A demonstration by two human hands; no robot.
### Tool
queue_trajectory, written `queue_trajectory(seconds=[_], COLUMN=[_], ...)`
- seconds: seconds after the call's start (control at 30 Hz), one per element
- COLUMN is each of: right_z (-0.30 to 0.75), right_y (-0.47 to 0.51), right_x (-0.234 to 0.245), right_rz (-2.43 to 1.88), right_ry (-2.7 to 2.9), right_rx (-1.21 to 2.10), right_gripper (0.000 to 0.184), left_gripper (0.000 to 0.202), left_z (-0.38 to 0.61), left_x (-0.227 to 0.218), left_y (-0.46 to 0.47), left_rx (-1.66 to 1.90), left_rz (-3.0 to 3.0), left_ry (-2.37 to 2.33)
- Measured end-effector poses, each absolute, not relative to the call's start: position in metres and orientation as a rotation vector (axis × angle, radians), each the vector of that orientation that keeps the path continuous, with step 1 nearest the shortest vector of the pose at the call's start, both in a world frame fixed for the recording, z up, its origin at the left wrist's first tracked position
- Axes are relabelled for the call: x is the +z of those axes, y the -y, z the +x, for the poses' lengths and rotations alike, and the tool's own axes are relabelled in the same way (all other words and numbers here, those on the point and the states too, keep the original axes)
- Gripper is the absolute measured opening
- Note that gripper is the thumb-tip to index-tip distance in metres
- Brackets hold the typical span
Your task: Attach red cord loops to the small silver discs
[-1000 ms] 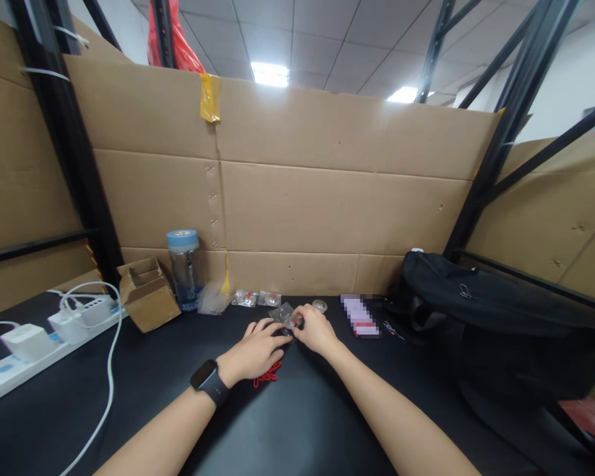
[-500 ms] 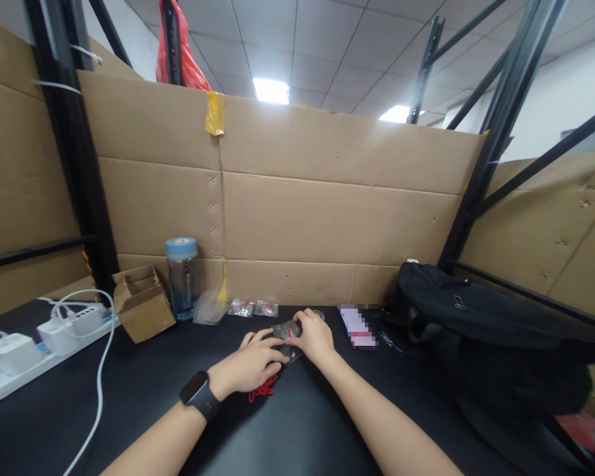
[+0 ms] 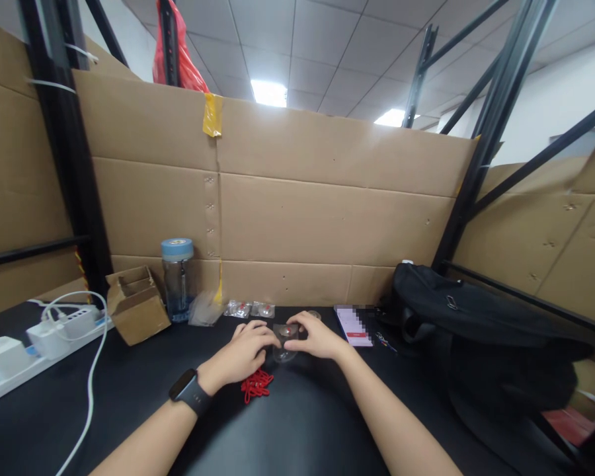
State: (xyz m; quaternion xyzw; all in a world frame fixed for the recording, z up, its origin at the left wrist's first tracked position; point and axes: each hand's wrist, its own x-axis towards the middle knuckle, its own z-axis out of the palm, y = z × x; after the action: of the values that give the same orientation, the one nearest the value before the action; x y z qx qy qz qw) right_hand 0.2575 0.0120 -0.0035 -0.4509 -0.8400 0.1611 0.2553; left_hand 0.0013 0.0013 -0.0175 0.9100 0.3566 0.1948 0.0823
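Between my hands, on the black tabletop, lies a small clear plastic packet (image 3: 284,332) with a red mark on it. A round clear plastic piece (image 3: 285,356) shows at its near edge; whether the two are joined I cannot tell. My right hand (image 3: 316,336) grips the packet's right side between thumb and fingers. At the packet's left edge are the fingertips of my left hand (image 3: 240,352), which wears a dark watch; its fingers are stretched out and its thumb is apart. A heap of red cord loops (image 3: 256,386) lies just below the left hand.
Two small clear packets (image 3: 250,309) lie at the back beside clear bags (image 3: 205,309). A blue-lidded bottle (image 3: 177,281), an open carton (image 3: 137,306) and a power strip (image 3: 44,354) stand left. A phone (image 3: 352,325) and black bag (image 3: 476,330) are right.
My left hand has drawn back leftward from the packet, uncovering more of the red cord. The round clear piece now shows below the packet. The view has shifted slightly.
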Motion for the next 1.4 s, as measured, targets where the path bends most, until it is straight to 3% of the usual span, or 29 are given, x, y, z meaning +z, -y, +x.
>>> queue_trajectory(seconds=[0.07,0.13,0.33,0.57,0.97,1.13,1.27,1.4], right_z=[0.272,0.28,0.275,0.269,0.264,0.256,0.248,0.243], right_y=[-0.012,-0.013,-0.013,-0.007,-0.007,-0.003,0.003,0.007], right_x=[0.007,0.013,-0.003,-0.024,-0.037,-0.043,-0.041,-0.036], right_rz=[-1.176,-1.158,-1.152,-1.104,-1.162,-1.18,-1.245,-1.279], right_ry=[2.268,2.238,2.373,2.233,1.866,1.832,2.06,2.209], right_rx=[0.541,0.485,0.262,0.325,0.755,0.806,0.597,0.356], right_gripper=[0.032,0.026,0.036,0.005,0.018,0.048,0.027,0.027], left_gripper=[0.064,0.065,0.01,0.011,0.014,0.034,0.036,0.035], left_z=[0.004,0.008,0.016,0.016,0.013,0.019,0.021,0.02], left_x=[-0.018,-0.02,-0.023,-0.02,-0.016,-0.023,-0.03,-0.036], left_y=[-0.006,-0.011,-0.021,-0.015,-0.004,-0.002,-0.002,-0.003], left_rx=[0.669,0.73,0.728,0.821,0.911,0.932,0.852,0.734], left_rz=[2.69,2.673,2.678,2.628,2.126,2.12,2.292,2.423], left_ry=[-1.096,-1.164,-1.232,-1.219,-1.283,-1.442,-1.509,-1.507])
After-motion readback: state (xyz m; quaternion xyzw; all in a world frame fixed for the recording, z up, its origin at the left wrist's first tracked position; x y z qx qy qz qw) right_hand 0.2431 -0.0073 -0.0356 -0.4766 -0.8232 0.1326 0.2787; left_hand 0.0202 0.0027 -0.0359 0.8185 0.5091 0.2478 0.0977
